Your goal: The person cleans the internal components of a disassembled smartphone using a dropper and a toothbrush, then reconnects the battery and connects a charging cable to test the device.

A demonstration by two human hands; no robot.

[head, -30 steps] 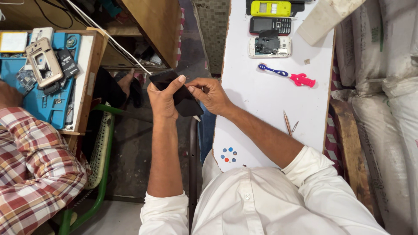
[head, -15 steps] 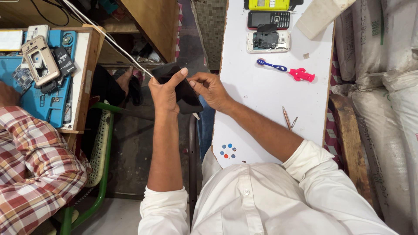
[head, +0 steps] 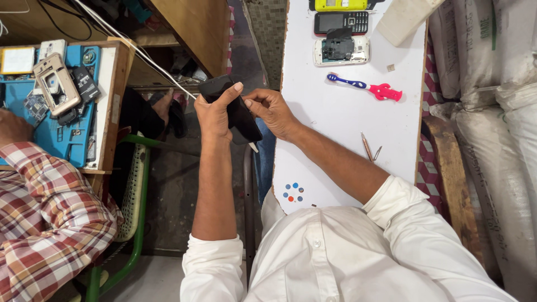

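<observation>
Overhead, looking down on the hands at the left edge of a white table.

Left hand [head: 215, 112]: fingers curled round a black phone [head: 235, 112], index finger laid over its upper edge; a firm grasp.

Right hand [head: 271, 109]: fingers bunched against the phone's right side, pinching something small; what it is cannot be told. A pale tip [head: 253, 147] shows just below the phone.

Phone: held in the air between both hands, just off the table's left edge, tilted with its long side running down to the right.

Table [head: 335, 140]: white top, right forearm resting across it.

Toothbrush [head: 366, 88]: blue handle, pink-red head end, lying flat, well apart from the hands.

Tweezers [head: 369, 148]: metal, lying near the right forearm.

Far end of table: an opened phone [head: 341, 50] with its insides showing, a dark keypad phone [head: 341, 22] behind it, a yellow phone [head: 340, 4] at the top edge.

Dots [head: 293, 192]: ring of coloured spots on the table's near corner.

White cable [head: 134, 47]: runs down from the upper left to the black phone.

Left side: another person in a plaid sleeve [head: 45, 223] sits at a blue mat [head: 33, 128] strewn with phone parts and a bare phone frame [head: 56, 84].

Right side: white sacks [head: 492, 84] stacked beside the table.

Chair [head: 137, 184]: green frame, below the left arm.
</observation>
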